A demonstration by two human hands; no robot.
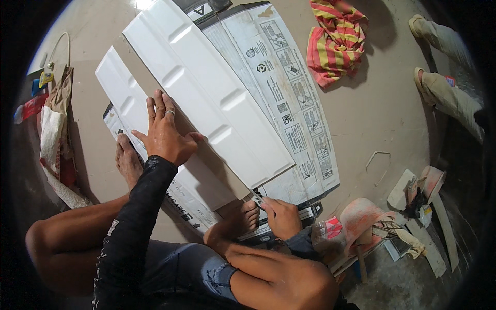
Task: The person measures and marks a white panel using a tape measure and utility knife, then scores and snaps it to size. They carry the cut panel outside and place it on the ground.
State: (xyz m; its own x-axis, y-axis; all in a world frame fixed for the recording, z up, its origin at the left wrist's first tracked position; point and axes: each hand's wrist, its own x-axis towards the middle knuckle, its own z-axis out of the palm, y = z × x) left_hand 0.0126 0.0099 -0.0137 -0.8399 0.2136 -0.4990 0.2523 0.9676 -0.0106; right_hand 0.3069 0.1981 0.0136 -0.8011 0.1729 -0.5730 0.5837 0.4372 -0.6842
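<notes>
gripping a small tool (257,196), right hand (283,217) is beside white panel (206,95), left hand (169,138) spread.

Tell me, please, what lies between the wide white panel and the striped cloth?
Beside the panel lies printed cardboard, then tan floor up to the cloth, in the head view.

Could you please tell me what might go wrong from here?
1. The small tool in the right hand is very near the bare toes; a slip could hurt them.
2. The larger white panel lies over a printed carton, so it might slide if pushed.
3. The left hand is well away from the tool, so it may not steady that end.
</notes>
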